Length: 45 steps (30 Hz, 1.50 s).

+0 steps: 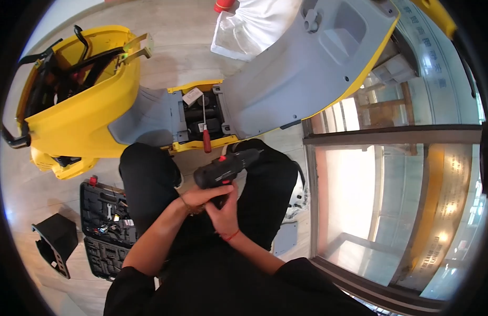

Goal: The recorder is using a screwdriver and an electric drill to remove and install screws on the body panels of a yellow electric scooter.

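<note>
Over my lap is a black cordless drill [223,169] with red buttons, its bit pointing to the upper right. My left hand [203,195] is closed around the drill's grip, just under the motor housing. From the other side my right hand [224,215] wraps the lower part of the same grip, with its thumb up near the trigger; much of the grip is hidden by my fingers. Beyond the drill, a screwdriver [206,140] with a red handle lies across an open compartment [201,113] in a scooter's grey footboard. A small white block [192,97] sits at that compartment's far edge.
The yellow scooter body [83,129] stands at left with its seat area uncovered; its grey front panel [286,79] rises at right. An open tool case [104,258] and a black plastic bin-like part [57,237] are on the floor at left. A framed glass door [391,136] borders the right.
</note>
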Tool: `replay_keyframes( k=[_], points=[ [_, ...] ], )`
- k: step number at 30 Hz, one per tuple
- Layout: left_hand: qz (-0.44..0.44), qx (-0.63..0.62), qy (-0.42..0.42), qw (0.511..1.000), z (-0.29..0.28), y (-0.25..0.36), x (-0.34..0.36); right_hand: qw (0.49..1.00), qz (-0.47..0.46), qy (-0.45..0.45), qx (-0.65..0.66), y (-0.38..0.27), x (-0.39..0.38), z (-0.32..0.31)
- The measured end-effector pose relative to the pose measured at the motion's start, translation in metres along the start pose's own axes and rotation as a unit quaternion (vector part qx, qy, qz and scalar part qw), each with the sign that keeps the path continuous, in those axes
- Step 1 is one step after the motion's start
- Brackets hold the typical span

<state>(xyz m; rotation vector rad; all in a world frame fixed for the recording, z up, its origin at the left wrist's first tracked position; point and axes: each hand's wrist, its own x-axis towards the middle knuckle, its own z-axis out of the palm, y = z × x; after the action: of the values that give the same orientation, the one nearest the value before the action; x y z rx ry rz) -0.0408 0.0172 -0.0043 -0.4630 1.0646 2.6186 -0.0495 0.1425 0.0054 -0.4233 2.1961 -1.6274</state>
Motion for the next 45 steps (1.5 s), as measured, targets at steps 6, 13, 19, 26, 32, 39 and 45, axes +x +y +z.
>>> replay_keyframes(
  k=[6,13,19,26,32,39,45],
  points=[
    [-0.020,-0.047,0.034,0.998,-0.004,0.020,0.026,0.981,0.112,-0.123,-0.101,-0.022,0.040,-0.041],
    [-0.097,0.046,0.048,0.993,-0.043,0.025,0.068,0.977,0.030,0.125,-0.170,-0.013,0.145,-0.140],
    [-0.128,-0.064,0.110,0.984,-0.045,0.003,0.064,0.969,-0.078,0.228,-0.056,-0.013,0.229,-0.161],
    [-0.133,-0.082,0.071,0.985,-0.039,0.037,0.065,0.958,-0.053,0.281,0.002,-0.020,0.266,-0.175],
    [-0.061,0.054,-0.018,0.997,-0.030,0.073,0.078,0.898,-0.312,0.266,-0.160,-0.067,0.302,-0.197],
    [0.066,-0.021,-0.021,0.997,-0.005,0.037,0.128,0.835,-0.367,0.363,-0.192,-0.074,0.330,-0.191],
    [0.004,-0.235,-0.094,0.968,-0.005,0.004,0.151,0.809,-0.355,0.383,-0.268,-0.072,0.331,-0.184]
  ],
)
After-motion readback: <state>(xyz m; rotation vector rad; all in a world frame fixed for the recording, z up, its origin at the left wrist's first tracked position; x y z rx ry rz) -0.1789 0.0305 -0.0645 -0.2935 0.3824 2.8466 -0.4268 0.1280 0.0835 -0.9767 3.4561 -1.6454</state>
